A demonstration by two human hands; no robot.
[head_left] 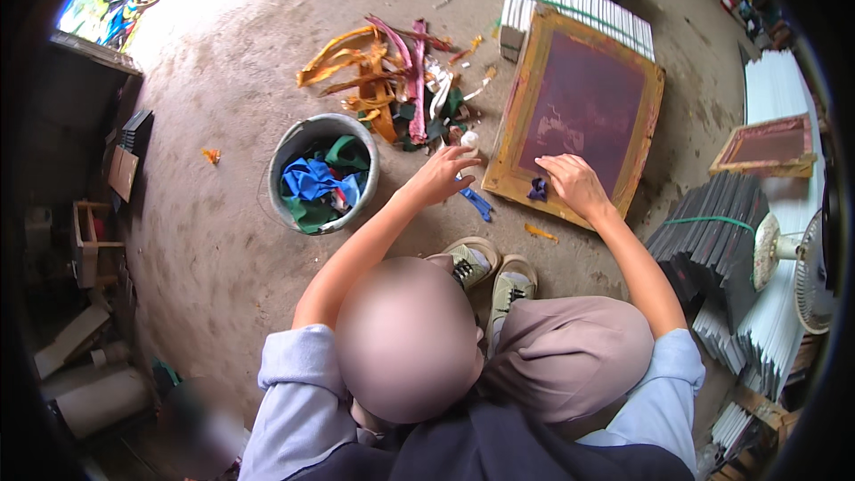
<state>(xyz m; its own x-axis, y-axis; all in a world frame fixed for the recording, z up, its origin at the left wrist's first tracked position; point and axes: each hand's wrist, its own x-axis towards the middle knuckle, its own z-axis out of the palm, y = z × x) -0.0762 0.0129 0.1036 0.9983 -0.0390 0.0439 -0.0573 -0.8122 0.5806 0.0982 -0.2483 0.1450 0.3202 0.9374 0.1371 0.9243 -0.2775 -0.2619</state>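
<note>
A wooden-framed printing screen (504, 138) with purplish mesh and yellow-orange stained edges leans tilted on a bundle of white boards in front of me. My right hand (577, 185) is over its lower part, fingers stretched to the left, with its thumb mostly hidden. A small crumpled dark purple scrap (537, 189) is right beside those fingers; whether they touch it I cannot tell. My left hand (436, 175) hovers left of the frame, fingers apart and curved, with no held thing visible. A blue strip (476, 205) lies on the floor close to it.
A grey bucket (274, 200) of blue and green scraps stands at left. Beyond it is a pile of orange, pink and green strips (416, 80). White boards (579, 4) sit behind the screen. Tied dark panels (712, 223), a smaller frame (766, 144) and a fan (809, 272) are at right.
</note>
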